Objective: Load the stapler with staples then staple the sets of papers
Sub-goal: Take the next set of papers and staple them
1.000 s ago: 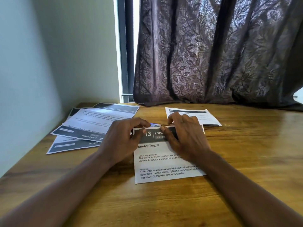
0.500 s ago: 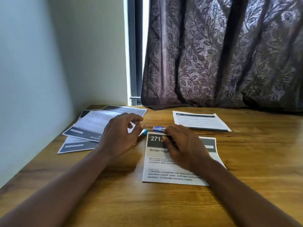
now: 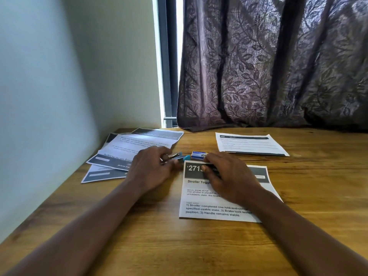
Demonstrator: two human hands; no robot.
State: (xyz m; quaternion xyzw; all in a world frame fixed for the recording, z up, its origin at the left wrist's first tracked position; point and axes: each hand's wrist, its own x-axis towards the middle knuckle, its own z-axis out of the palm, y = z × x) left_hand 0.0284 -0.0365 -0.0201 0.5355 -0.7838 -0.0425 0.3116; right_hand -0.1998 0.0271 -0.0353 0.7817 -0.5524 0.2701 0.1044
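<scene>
- The left hand (image 3: pixel 153 168) was curled around the small blue stapler (image 3: pixel 176 156), which lay on the wooden table (image 3: pixel 159 246) just left of the nearest paper set's top left corner; the fingers were closed on it, though how firmly could not be told.
- The right hand (image 3: pixel 229 176) was laid flat, fingers spread, on the dark header of the "Stroller Toggle" paper set (image 3: pixel 215 208), so that the sheets were pressed to the table rather than gripped.
- The staple box (image 3: pixel 199 154) sat just beyond that set's top edge, touching or nearly touching the right fingertips.
- Whether staples had been loaded could not be seen; the step in hand was judged to be the bringing of the stapler to the top left corner of the set.
- For a clean result, the sheets would best be kept squared under the flat hand while the corner was fed fully into the stapler's mouth.
- A slip of the upper sheet was judged the main risk, since only the header was held down.
- A fan of loose papers (image 3: pixel 127 154) lay near the wall (image 3: pixel 49 116) on the left, close behind the left hand, so room on that side was tight.
- Another paper set (image 3: pixel 251 145) lay well apart at the right rear, below the curtain (image 3: pixel 278 66).
- The near part of the table, toward its front edge, offered open room for the forearms.
</scene>
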